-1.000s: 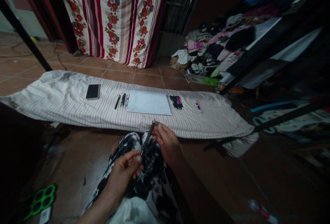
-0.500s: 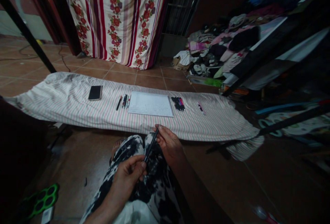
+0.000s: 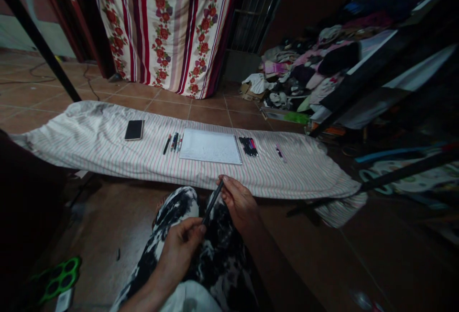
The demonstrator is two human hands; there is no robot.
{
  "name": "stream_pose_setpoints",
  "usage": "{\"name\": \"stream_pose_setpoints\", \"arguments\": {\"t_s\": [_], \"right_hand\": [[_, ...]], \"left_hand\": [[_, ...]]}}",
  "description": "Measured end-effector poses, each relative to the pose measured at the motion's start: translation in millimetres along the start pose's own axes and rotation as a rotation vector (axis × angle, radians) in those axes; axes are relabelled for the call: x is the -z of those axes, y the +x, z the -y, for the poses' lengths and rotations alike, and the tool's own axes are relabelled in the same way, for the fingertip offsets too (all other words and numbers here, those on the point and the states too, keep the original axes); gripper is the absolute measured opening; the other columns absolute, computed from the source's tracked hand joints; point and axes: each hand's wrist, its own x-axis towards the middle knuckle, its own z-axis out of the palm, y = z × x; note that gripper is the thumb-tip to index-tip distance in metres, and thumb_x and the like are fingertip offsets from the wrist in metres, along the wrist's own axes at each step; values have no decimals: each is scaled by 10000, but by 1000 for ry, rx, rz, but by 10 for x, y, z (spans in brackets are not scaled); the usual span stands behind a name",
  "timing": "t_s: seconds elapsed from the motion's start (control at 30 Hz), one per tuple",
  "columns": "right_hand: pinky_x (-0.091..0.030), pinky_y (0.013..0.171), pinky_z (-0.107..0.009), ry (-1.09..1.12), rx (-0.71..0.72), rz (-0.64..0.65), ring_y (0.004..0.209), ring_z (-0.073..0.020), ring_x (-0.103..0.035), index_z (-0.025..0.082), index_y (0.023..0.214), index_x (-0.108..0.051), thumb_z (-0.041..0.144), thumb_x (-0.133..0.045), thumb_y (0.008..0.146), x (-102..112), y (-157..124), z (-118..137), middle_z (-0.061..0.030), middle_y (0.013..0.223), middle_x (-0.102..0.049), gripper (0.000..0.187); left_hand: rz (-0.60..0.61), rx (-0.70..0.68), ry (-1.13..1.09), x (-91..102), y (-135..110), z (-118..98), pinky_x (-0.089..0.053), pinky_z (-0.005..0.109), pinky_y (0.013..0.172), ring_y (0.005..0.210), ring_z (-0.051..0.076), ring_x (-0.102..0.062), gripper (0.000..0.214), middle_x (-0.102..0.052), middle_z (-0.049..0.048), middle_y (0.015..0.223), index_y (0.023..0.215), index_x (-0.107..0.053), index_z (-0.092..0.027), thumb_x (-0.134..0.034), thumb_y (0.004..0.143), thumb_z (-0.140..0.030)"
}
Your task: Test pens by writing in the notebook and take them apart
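A dark pen [image 3: 213, 202] slants between my two hands, above my lap. My left hand [image 3: 181, 245] pinches its lower end between thumb and fingers. At the upper end, the fingertips of my right hand [image 3: 238, 202] close on it. Beyond the hands, a spiral notebook [image 3: 211, 146] lies open on the striped cloth [image 3: 154, 159], its page mostly white with faint marks. Left of the notebook are several pens [image 3: 175, 141] side by side. A cluster of dark and coloured pens [image 3: 248, 146] lies at its right, by the spiral.
A phone [image 3: 134, 130] rests on the cloth at the left, and a single pink-and-white pen [image 3: 280, 152] at the right. Dark poles rise at both ends. A clothes heap [image 3: 304, 68] lies at the back right. On the floor at left is a green-rimmed object [image 3: 62, 276].
Both hands still hold the pen and have shifted very slightly. The view has moved a little; the things on the cloth lie as before.
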Motion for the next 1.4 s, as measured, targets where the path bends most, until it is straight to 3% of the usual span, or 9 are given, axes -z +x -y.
{"name": "stream_pose_setpoints", "arguments": {"t_s": [0.2, 0.33, 0.47, 0.63, 0.77, 0.87, 0.93, 1.23, 1.4], "right_hand": [[-399, 472, -216, -41, 47, -24, 590, -119, -556, 145, 716, -688, 354, -764, 558, 8, 72, 54, -65, 713, -678, 273], [-461, 540, -238, -165, 102, 26, 649, -145, -614, 134, 1025, -619, 430, -668, 670, 67, 183, 93, -87, 786, -697, 465], [-497, 615, -261, -667, 453, 63, 710, -151, -629, 209, 1278, -459, 351, -559, 779, 159, 270, 94, -67, 893, -691, 528], [-492, 703, -283, -1202, 931, 252, 758, -164, -603, 210, 1164, -589, 177, -437, 843, 236, 457, 29, -64, 873, -657, 356], [-470, 698, -293, -1415, 1137, 231, 743, -186, -576, 174, 1076, -649, 168, -407, 877, 242, 801, 35, -71, 742, -628, 314], [-456, 685, -282, -1461, 1170, 192, 732, -184, -569, 174, 1077, -651, 185, -433, 878, 207, 1094, 102, -63, 731, -619, 296], [-451, 676, -271, -1433, 1147, 156, 723, -175, -570, 179, 1087, -646, 198, -439, 880, 170, 1269, 147, -56, 737, -613, 293], [-444, 705, -256, -1258, 1042, 115, 771, -158, -575, 224, 1108, -633, 219, -451, 872, -77, 1951, 149, -45, 824, -600, 298], [-464, 714, -275, -1115, 945, 91, 802, -177, -601, 217, 1078, -644, 267, -472, 858, -230, 2210, 200, -63, 886, -632, 284]], "left_hand": [[-16, -43, 56, -30, 60, -89, -327, 219, 522, 558, 119, -458, 406, -557, -3, 610, 849, -660, -130, -592, 695, -500], [12, 29, -86, -36, 146, -300, -273, 198, 475, 501, 87, -387, 442, -473, -40, 543, 808, -633, -120, -643, 631, -525], [19, 36, -191, -40, 276, -375, -241, 186, 469, 475, 61, -350, 368, -471, -41, 539, 705, -589, -126, -643, 666, -488], [96, 23, -251, -89, 469, -368, -223, 186, 457, 446, 48, -332, 352, -442, -44, 498, 620, -563, -126, -614, 718, -459], [132, 9, -194, -104, 704, -453, -234, 192, 449, 437, 53, -364, 386, -473, -27, 488, 656, -606, -109, -578, 746, -483], [100, 10, -199, -78, 935, -555, -291, 200, 468, 483, 81, -460, 473, -599, 5, 623, 1024, -604, -125, -609, 717, -485], [55, -14, -187, -55, 1089, -617, -320, 207, 490, 528, 91, -494, 542, -636, 24, 713, 1124, -557, -127, -625, 708, -467], [63, -186, -81, -77, 1703, -851, -378, 222, 531, 591, 110, -523, 413, -655, 50, 784, 1035, -584, -114, -588, 751, -414], [2, -325, 87, -82, 2124, -867, -388, 221, 532, 594, 115, -533, 313, -653, 31, 746, 985, -625, -146, -551, 775, -366]]}}
